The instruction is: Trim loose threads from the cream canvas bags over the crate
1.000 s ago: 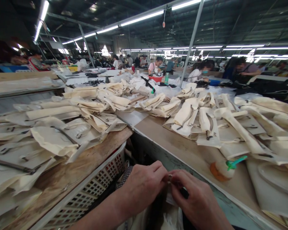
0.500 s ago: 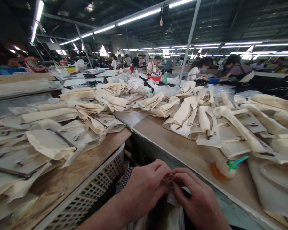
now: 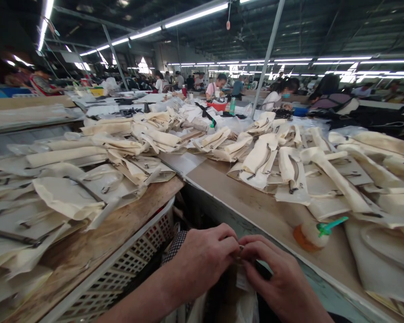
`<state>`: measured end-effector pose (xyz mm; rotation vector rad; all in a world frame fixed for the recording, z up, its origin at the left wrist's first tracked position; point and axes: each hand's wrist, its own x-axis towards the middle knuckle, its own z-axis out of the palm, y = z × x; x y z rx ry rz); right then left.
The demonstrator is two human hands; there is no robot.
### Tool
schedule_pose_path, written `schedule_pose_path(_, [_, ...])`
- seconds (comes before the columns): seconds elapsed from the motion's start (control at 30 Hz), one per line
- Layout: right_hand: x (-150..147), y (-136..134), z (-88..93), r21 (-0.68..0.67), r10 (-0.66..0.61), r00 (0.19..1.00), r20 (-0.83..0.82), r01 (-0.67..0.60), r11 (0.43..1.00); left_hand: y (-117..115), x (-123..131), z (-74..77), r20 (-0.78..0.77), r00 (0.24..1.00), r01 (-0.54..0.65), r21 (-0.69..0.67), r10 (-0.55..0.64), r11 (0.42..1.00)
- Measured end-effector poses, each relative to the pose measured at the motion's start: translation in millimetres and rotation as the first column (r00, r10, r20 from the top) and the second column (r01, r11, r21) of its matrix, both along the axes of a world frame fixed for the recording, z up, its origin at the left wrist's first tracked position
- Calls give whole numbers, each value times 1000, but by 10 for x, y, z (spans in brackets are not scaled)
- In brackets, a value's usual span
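My left hand [image 3: 202, 260] and my right hand [image 3: 278, 280] meet low in the middle of the view, fingertips pinched together on a small metal piece [image 3: 239, 249] that I can barely make out. Below the fingers hangs a white tag or clear plastic [image 3: 244, 282] with dark material under it. Both hands are closed. They sit in the gap between two wooden tables, above a white lattice basket [image 3: 128, 264].
Cream fabric pieces in clear bags [image 3: 70, 197] cover the left table [image 3: 121, 229] and the right table [image 3: 256, 211]. A small glue bottle with a green nozzle [image 3: 311, 233] lies on the right table near my right hand. Other people work at far benches.
The hands stay together with small finger movements on the piece. The view has shifted slightly.
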<state>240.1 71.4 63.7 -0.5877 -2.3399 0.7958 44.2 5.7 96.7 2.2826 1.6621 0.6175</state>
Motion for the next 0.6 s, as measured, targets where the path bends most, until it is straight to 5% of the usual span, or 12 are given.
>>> schedule_pose_path(0.6, [1,-118,-99,52,-229,968,103,224,973,-1,71,-125,228,973,-4,92,-17,996])
